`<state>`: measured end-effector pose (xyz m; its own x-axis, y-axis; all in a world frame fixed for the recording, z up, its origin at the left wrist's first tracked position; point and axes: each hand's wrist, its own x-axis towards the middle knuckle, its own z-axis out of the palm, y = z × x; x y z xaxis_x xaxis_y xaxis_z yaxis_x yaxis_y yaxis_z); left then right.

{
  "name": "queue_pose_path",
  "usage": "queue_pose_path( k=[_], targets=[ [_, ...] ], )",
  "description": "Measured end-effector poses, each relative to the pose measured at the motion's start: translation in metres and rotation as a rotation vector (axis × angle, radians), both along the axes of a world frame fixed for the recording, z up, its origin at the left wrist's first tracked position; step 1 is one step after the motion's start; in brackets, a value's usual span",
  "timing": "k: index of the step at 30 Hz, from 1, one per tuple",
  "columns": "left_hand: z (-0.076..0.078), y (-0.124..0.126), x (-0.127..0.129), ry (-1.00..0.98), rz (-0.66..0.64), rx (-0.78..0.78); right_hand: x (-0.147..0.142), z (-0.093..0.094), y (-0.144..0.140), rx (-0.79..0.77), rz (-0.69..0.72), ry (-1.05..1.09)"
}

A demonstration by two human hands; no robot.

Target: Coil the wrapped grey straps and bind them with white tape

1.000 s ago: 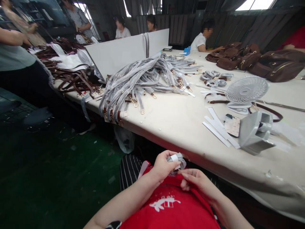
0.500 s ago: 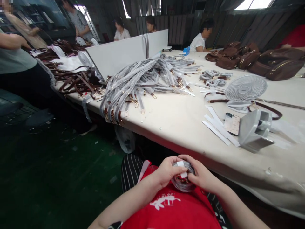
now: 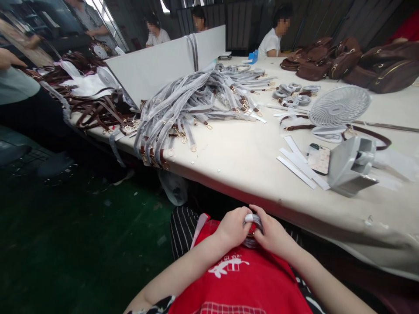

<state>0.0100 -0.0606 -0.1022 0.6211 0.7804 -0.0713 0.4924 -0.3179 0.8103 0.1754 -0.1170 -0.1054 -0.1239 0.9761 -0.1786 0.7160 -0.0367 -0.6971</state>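
Cream surface [image 3: 235, 152] fills ctr-R of frame, wide stretch btwn strap pile [image 3: 190, 96] & paper strips [image 3: 301, 168]; btm ctr, below edge, L hand [image 3: 234, 226] & R hand [image 3: 272, 234] grip coiled strap [image 3: 251, 243].

no text can be read

Left arm [image 3: 183, 272] and right arm [image 3: 327, 274], the 2 bare along the forearm, slant inward to meet before the belly. Left hand [image 3: 235, 226] shows its back, fingers [image 3: 241, 213] curled. Right hand [image 3: 271, 231] faces it, thumb [image 3: 258, 237] bent inward, forefinger [image 3: 257, 211] arched toward the left fingertips, gripping.
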Motion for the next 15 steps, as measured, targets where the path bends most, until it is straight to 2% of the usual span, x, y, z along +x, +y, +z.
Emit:
queue_pose_path(
  k=[4,7,10,12,15],
  targets=[
    [0.004,-0.003,-0.003,0.028,0.053,0.090,-0.008,-0.003,-0.005,0.050,-0.041,0.019],
    [0.000,-0.005,-0.007,0.023,0.151,0.222,-0.010,0.007,-0.005,0.088,-0.080,0.111],
    [-0.005,-0.008,-0.011,-0.041,0.237,0.424,-0.006,0.022,0.000,0.067,-0.076,0.353],
    [-0.007,-0.010,-0.014,-0.086,0.229,0.543,-0.001,0.028,0.005,0.011,-0.066,0.527],
    [-0.008,-0.013,-0.017,-0.082,0.176,0.649,0.007,0.026,0.012,-0.137,-0.098,0.777]
  ],
)
